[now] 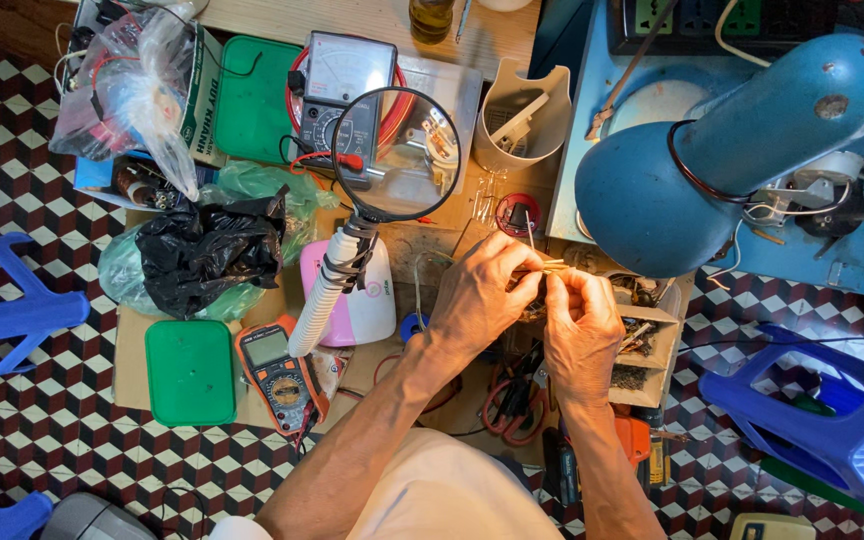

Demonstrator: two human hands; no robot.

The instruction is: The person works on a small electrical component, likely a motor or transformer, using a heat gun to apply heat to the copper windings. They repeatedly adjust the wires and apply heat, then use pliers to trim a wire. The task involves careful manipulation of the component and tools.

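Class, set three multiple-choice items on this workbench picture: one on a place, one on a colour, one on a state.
1. Where is the orange multimeter? A right of the green lid B under the lamp C on a stool
2. What colour is the lamp? A red B blue C white
3. What are the left hand and right hand doing? A resting flat B pinching a small part together C gripping the magnifier

Key: 1 A, it lies beside the lid; 2 B, its shade is blue; 3 B, fingertips meet on the part.
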